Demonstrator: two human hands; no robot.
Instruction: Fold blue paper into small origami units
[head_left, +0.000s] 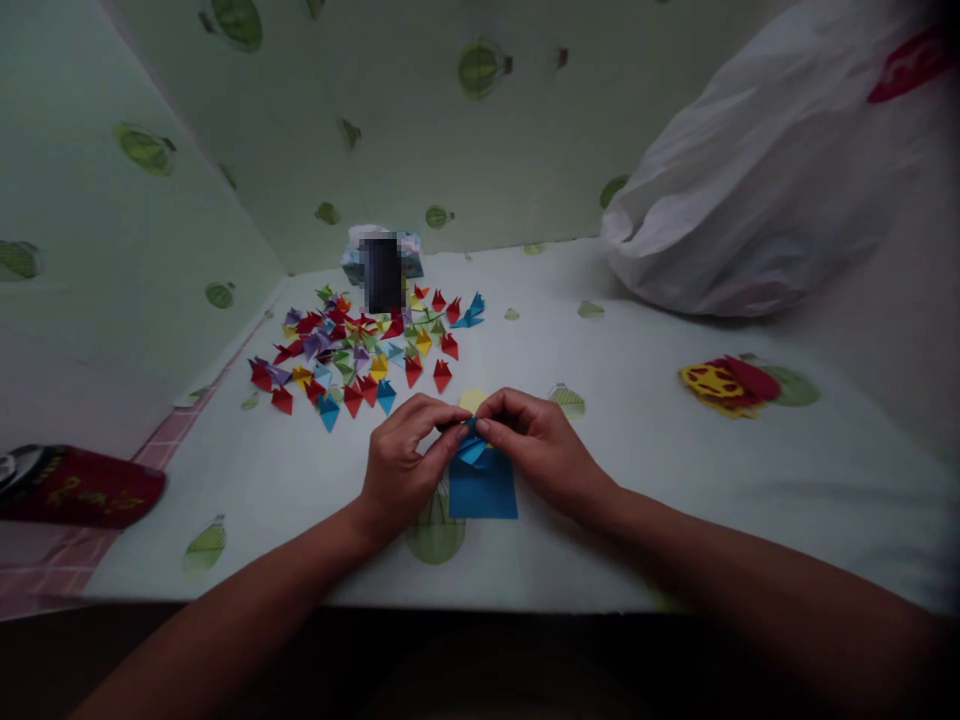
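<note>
Plastic bag point(735, 200), contents hidden; folded blue paper point(472, 452) in pinch of left hand point(409, 455) and right hand point(551, 450).

No text can be read with certainty: the red can point(112, 490) at the left carries yellow characters point(94, 495) too blurred to make out, and the white plastic bag point(720, 210) bears a red print point(909, 65), likewise illegible
</note>
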